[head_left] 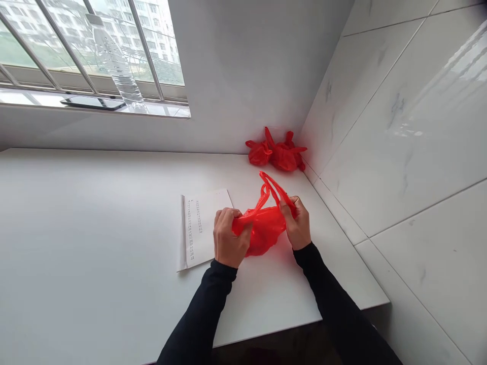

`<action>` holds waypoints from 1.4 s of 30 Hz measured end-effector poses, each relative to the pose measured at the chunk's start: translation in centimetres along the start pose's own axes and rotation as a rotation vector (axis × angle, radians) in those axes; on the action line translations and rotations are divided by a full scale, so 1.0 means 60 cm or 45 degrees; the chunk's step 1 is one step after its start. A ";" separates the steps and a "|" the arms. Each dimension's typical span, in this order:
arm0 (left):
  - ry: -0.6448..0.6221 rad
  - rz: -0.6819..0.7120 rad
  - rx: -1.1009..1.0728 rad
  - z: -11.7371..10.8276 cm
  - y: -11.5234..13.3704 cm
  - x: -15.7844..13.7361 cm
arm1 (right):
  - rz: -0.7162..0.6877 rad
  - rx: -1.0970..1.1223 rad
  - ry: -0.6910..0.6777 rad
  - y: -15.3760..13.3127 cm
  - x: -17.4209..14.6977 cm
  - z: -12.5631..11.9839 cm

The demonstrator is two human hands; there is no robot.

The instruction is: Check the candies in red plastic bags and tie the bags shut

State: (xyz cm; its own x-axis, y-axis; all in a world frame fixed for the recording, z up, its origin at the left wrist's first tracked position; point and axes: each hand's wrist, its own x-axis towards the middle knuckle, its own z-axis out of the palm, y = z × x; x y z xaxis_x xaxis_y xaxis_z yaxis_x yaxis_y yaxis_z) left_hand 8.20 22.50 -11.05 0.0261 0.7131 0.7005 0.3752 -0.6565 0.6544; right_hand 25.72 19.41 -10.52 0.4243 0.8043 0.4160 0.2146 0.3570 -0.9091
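Observation:
Between my two hands a red plastic bag (pixel 264 230) is stretched just above the white table, its handle loops sticking up at the top. My left hand (pixel 231 235) is closed on the bag's left side. On the right side, my right hand (pixel 297 221) pinches the plastic near the base of a handle. Whatever the bag holds, if anything, is hidden by the red film. Just left of my left hand lies an open paper booklet (pixel 203 228) with columns of small printed marks, partly covered by that hand.
Tied red bags (pixel 283 154) sit in the far right corner against the wall. A clear water bottle (pixel 119 71) and a dark flat device (pixel 93 103) rest on the sill of the barred window. The white table (pixel 95 243) meets a tiled wall (pixel 399 126) on the right.

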 end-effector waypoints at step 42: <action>-0.095 -0.824 0.089 -0.205 0.196 -0.070 | 0.062 0.004 0.053 -0.156 -0.233 -0.073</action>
State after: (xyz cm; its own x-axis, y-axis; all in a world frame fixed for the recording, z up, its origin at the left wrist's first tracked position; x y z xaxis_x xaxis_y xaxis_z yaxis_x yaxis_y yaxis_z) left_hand 1.12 8.75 -2.82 -0.1619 0.9756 0.1483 0.3959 -0.0734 0.9154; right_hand 21.66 2.74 -7.70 0.4704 0.8002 0.3721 0.1903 0.3197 -0.9282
